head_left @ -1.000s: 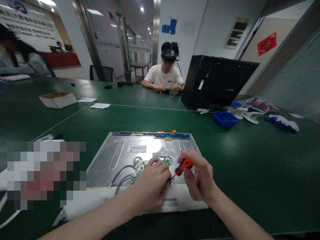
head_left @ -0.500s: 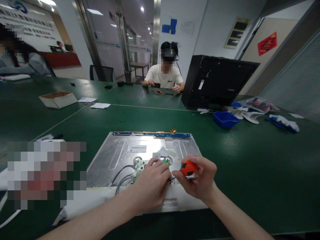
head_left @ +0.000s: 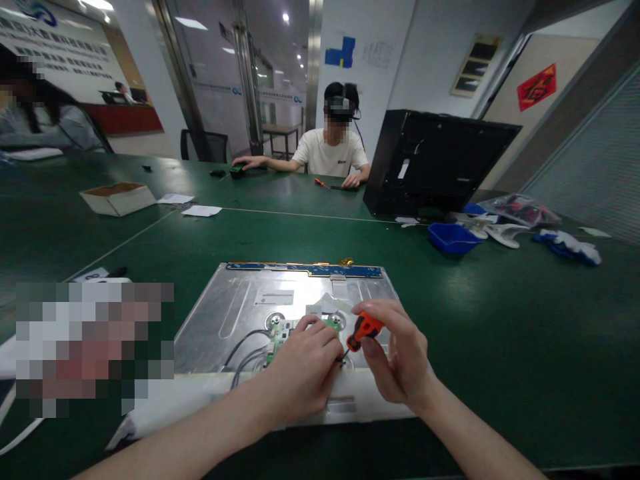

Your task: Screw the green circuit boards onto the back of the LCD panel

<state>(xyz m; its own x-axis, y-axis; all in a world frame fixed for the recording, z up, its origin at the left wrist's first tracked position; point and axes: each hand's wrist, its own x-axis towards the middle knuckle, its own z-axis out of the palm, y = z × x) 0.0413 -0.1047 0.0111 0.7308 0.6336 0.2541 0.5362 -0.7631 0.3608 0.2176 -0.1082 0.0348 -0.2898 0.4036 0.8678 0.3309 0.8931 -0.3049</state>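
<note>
A metal display panel (head_left: 235, 300) lies flat before me, with a blue circuit strip (head_left: 345, 271) along its far edge. My right hand (head_left: 397, 347) grips the orange and black handle of a screwdriver (head_left: 365, 328), thumb below and fingers above. Its shaft slants down-left to the panel beside the fingers of my left hand (head_left: 310, 360). That left hand rests over a green circuit board (head_left: 281, 331), fingers bent together; whatever may be between them is hidden. Cables (head_left: 243, 360) run from the board's left side.
A black monitor (head_left: 435, 163) and a blue tray (head_left: 453, 239) stand at the back right, near gloves (head_left: 567, 247). An open box (head_left: 119, 199) sits at the left. Across the table sits a person (head_left: 333, 152); another is at far left.
The screwdriver handle has tilted and shifted slightly left, with my right fingers changed around it. My left hand has stayed put. The person opposite has stretched an arm out toward the left.
</note>
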